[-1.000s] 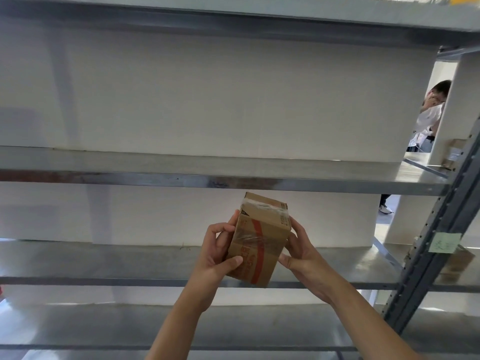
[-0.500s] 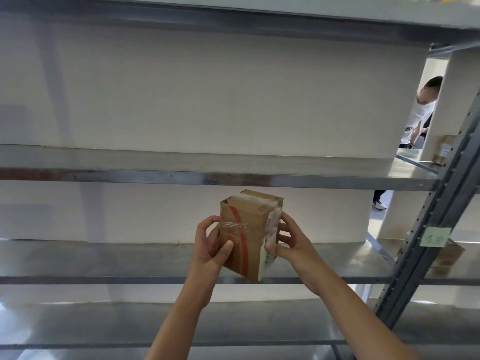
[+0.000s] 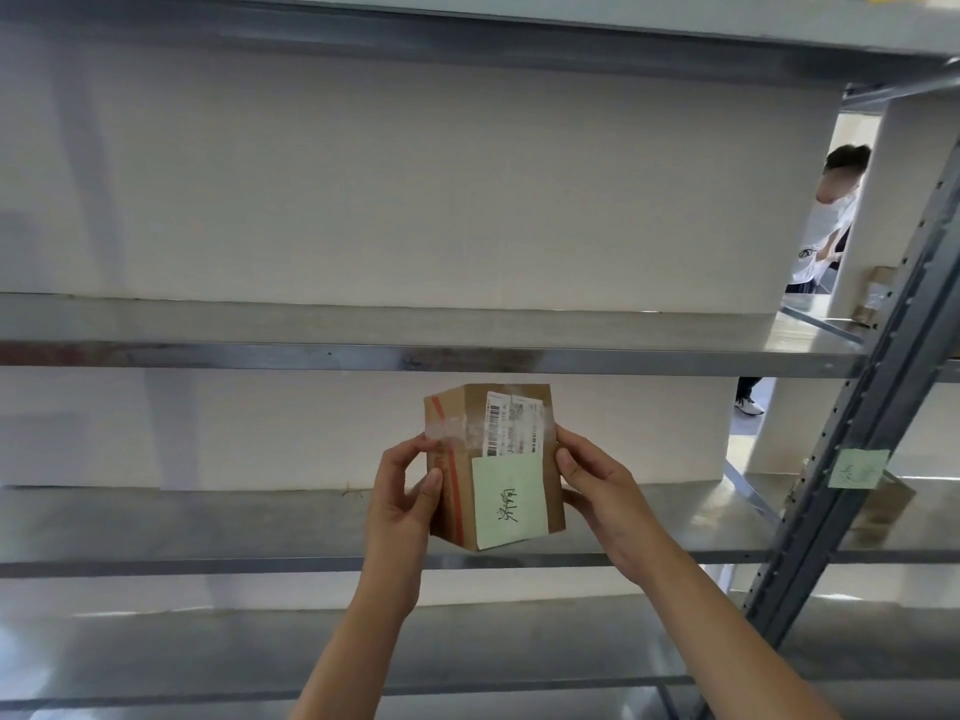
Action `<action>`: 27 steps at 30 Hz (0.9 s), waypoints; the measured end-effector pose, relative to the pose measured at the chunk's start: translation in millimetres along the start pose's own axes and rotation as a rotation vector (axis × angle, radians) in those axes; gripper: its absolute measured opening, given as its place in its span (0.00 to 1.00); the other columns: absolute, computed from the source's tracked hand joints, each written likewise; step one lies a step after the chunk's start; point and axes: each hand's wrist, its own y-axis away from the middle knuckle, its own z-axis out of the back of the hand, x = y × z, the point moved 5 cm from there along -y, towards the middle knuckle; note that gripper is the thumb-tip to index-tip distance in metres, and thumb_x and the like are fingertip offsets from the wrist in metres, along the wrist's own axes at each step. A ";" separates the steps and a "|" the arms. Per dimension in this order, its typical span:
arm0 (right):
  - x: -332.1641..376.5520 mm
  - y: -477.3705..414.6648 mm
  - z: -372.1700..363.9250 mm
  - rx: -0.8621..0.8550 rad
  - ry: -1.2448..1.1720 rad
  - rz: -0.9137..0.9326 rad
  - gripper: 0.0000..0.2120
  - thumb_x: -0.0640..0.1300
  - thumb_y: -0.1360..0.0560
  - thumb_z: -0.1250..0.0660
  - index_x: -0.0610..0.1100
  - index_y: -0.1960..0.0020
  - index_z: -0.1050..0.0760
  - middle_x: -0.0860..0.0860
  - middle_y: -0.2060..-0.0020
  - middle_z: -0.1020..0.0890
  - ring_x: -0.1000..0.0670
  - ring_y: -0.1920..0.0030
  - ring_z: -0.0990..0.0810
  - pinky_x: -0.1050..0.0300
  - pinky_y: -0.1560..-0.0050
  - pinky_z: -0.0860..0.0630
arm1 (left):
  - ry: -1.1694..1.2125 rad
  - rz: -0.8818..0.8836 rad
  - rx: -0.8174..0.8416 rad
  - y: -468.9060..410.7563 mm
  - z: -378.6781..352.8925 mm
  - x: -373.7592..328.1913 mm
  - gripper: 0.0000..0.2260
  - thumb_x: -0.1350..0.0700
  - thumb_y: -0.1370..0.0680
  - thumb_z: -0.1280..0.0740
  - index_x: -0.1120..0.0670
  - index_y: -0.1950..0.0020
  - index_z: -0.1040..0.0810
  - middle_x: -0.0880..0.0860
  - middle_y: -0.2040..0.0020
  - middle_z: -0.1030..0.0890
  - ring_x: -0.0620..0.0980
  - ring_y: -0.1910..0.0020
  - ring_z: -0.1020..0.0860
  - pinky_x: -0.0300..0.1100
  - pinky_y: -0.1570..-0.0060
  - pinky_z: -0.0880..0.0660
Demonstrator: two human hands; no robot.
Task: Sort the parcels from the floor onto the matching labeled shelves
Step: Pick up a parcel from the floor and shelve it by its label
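Observation:
A small brown cardboard parcel (image 3: pixel 470 444) with a red stripe hangs in the air in front of the metal shelves. Its face towards me carries a white barcode label and a pale green handwritten note (image 3: pixel 509 500). My left hand (image 3: pixel 404 504) grips the parcel's left side and my right hand (image 3: pixel 597 491) its right side. Behind it runs the middle shelf (image 3: pixel 208 522), and above it the upper shelf (image 3: pixel 260 330). A green label note (image 3: pixel 857 467) is stuck on the grey upright post (image 3: pixel 852 449) at the right.
Another cardboard box (image 3: pixel 883 504) sits on the neighbouring shelf behind the post, and a further box (image 3: pixel 875 298) on the shelf above it. A person in a white shirt (image 3: pixel 826 226) stands beyond the rack at the right. A lower shelf (image 3: pixel 208 652) runs below my arms.
I have turned the parcel in both hands, so the face with the barcode label and green note now points at me instead of the red-striped side.

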 end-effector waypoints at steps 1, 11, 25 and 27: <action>0.0 0.2 1.6 0.002 0.000 0.008 0.16 0.41 0.17 0.39 0.52 0.31 0.23 0.52 0.40 0.14 0.51 0.37 0.18 0.49 0.39 0.21 | -0.009 0.006 -0.011 0.6 0.5 1.8 0.10 0.63 0.16 0.40 0.51 0.38 0.26 0.47 0.45 0.15 0.56 0.48 0.15 0.44 0.64 0.18; -2.1 -7.4 7.8 0.107 -0.063 0.047 0.17 0.43 0.21 0.32 0.44 0.34 0.27 0.46 0.39 0.16 0.42 0.37 0.19 0.54 0.46 0.20 | 0.002 0.053 -0.013 1.0 -3.7 8.2 0.10 0.62 0.16 0.39 0.51 0.41 0.21 0.48 0.43 0.14 0.56 0.46 0.15 0.52 0.57 0.16; -12.0 1.5 7.7 0.257 0.143 -0.004 0.47 0.65 0.37 0.21 0.66 0.25 0.42 0.60 0.27 0.30 0.55 0.24 0.36 0.34 0.24 0.38 | -0.038 0.068 0.166 1.9 -4.9 -6.0 0.33 0.27 0.25 0.42 0.46 0.28 0.25 0.41 0.34 0.19 0.48 0.31 0.24 0.52 0.35 0.24; -9.9 2.4 8.4 0.277 0.137 0.016 0.45 0.64 0.35 0.22 0.65 0.25 0.41 0.60 0.26 0.30 0.55 0.23 0.36 0.34 0.24 0.38 | -0.113 0.043 0.244 3.0 -4.8 -8.3 0.33 0.28 0.29 0.37 0.45 0.30 0.24 0.44 0.35 0.18 0.45 0.33 0.23 0.43 0.40 0.21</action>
